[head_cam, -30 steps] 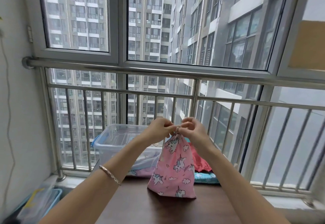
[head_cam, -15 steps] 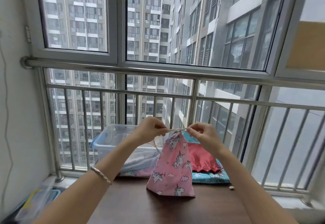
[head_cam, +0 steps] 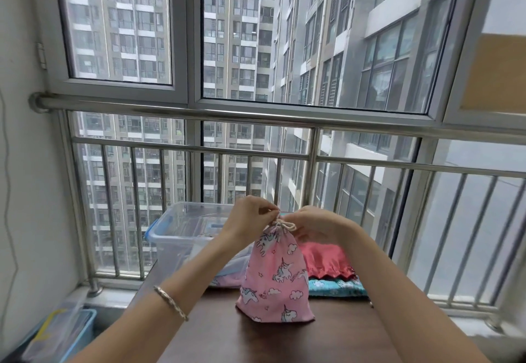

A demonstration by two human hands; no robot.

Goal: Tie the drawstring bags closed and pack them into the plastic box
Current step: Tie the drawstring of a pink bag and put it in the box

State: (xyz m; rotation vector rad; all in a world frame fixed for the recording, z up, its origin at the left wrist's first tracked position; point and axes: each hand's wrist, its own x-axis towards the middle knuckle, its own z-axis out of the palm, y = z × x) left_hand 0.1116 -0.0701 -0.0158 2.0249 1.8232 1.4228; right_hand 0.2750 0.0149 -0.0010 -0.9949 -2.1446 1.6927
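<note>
Centrally, a pink unicorn-print drawstring bag (head_cam: 274,274), soft cotton, stood upright on the dark wooden table (head_cam: 284,342). My left hand (head_cam: 250,217) and right hand (head_cam: 311,224) each pinched the cream cord (head_cam: 284,224) at its gathered neck. Behind-left sat the clear plastic box (head_cam: 182,229); a red satin bag (head_cam: 324,260) lay behind-right over a turquoise one (head_cam: 336,288).

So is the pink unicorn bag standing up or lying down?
Standing up. The pink unicorn-print cloth bag sits upright on the dark wooden table, its gathered top held by both hands, left and right.
</note>
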